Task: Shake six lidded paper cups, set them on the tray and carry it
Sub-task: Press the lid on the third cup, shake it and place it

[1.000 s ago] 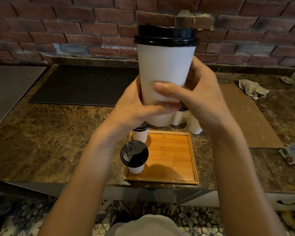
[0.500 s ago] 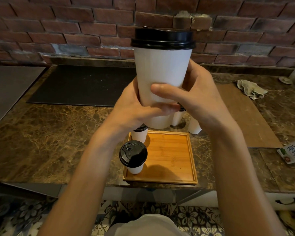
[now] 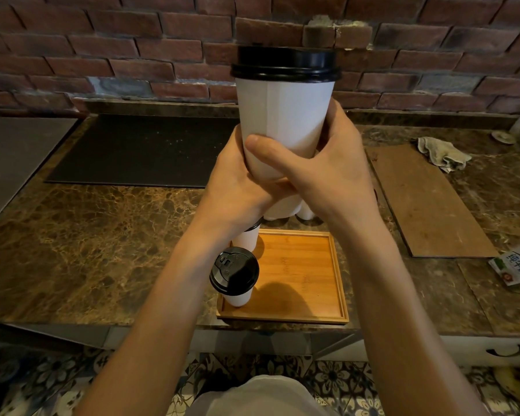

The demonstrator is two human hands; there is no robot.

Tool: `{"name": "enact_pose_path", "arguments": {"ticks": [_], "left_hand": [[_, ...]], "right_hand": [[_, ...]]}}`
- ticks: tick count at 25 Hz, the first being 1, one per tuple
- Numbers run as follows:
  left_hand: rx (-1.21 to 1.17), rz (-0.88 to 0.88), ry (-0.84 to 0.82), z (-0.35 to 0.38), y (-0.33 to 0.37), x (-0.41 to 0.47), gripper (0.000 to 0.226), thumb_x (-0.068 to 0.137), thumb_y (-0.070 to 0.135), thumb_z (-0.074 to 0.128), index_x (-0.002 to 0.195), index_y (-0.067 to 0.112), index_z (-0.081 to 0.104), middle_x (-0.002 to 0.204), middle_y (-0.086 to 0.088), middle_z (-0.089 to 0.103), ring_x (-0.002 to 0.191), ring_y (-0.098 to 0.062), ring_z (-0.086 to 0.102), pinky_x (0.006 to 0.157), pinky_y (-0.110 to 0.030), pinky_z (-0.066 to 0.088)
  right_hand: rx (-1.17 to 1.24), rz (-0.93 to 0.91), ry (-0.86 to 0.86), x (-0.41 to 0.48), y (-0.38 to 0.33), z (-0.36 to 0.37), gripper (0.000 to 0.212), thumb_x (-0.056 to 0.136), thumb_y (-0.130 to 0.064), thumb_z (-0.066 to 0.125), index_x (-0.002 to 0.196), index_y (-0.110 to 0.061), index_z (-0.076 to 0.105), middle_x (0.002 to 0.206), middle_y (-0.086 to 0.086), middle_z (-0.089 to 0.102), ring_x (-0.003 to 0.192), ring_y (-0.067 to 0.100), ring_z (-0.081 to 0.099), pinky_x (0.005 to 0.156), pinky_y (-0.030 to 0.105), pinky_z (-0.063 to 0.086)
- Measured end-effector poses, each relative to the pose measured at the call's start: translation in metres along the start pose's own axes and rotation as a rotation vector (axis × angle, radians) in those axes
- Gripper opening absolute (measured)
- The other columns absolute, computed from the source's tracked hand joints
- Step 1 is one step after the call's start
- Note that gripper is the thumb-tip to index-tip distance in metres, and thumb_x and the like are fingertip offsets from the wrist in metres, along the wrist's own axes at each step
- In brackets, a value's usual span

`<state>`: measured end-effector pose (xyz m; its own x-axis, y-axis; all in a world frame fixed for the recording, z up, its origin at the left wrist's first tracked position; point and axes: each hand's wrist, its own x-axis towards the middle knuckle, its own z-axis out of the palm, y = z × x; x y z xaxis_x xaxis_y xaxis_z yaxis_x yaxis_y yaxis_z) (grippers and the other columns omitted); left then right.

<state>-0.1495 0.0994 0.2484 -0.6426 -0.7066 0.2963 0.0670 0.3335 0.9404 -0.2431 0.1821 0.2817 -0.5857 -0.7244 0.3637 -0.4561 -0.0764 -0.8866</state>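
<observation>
**Mid-shake, two-handed**

I see a lidded cup (image 3: 234, 273) at the tray's (image 3: 300, 274) seven o'clock corner. Above it, the left hand (image 3: 237, 187) and right hand (image 3: 330, 175) wrap round the raised cup (image 3: 282, 115) low down. I judge this the shaking step. Next, it needs setting upright on bare tray toward three o'clock.

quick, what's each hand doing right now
Left hand: gripping the raised paper cup.
Right hand: gripping the same cup.
</observation>
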Motion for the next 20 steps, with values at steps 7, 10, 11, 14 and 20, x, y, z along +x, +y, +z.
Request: {"name": "enact_pose_path", "arguments": {"ticks": [7,10,11,14,20], "left_hand": [[-0.01,-0.014,-0.058,-0.004,0.003,0.001,0.072,0.069,0.015,0.082,0.129,0.021,0.043,0.117,0.007,0.059,0.106,-0.002,0.06,0.075,-0.012,0.053],[-0.018,-0.01,-0.1,-0.008,0.007,0.001,0.066,0.068,0.02,0.08,0.12,0.034,0.041,0.113,0.014,0.057,0.103,0.003,0.058,0.071,-0.01,0.051],[-0.022,-0.013,-0.119,-0.009,0.008,0.001,0.066,0.067,0.023,0.079,0.12,0.035,0.041,0.114,0.013,0.057,0.104,0.001,0.058,0.071,-0.011,0.051],[-0.073,-0.025,-0.196,-0.013,0.011,0.001,0.074,0.065,0.026,0.081,0.128,0.025,0.043,0.116,0.006,0.06,0.106,-0.007,0.061,0.077,-0.017,0.053],[-0.141,-0.034,-0.312,-0.017,0.012,-0.001,0.081,0.062,0.029,0.078,0.134,0.015,0.042,0.12,0.001,0.061,0.111,-0.014,0.061,0.083,-0.024,0.052]], "right_hand": [[0.052,0.005,-0.033,0.004,-0.001,-0.003,0.07,0.072,-0.043,0.082,0.128,-0.024,0.045,0.115,-0.011,0.057,0.104,0.005,0.059,0.081,0.026,0.058],[0.137,0.02,-0.094,0.008,-0.002,-0.01,0.068,0.073,-0.038,0.081,0.13,-0.021,0.048,0.115,-0.009,0.059,0.102,0.004,0.061,0.078,0.024,0.058],[0.178,0.024,-0.123,0.008,-0.002,-0.012,0.066,0.073,-0.036,0.08,0.128,-0.021,0.049,0.114,-0.009,0.061,0.102,0.004,0.062,0.077,0.024,0.058],[0.266,0.014,-0.207,0.009,0.0,-0.017,0.054,0.072,-0.033,0.079,0.119,-0.026,0.053,0.11,-0.007,0.064,0.102,0.005,0.065,0.076,0.024,0.057],[0.344,-0.024,-0.325,0.009,0.004,-0.024,0.047,0.072,-0.028,0.077,0.113,-0.028,0.055,0.103,-0.014,0.068,0.105,0.01,0.065,0.08,0.023,0.054]]}}
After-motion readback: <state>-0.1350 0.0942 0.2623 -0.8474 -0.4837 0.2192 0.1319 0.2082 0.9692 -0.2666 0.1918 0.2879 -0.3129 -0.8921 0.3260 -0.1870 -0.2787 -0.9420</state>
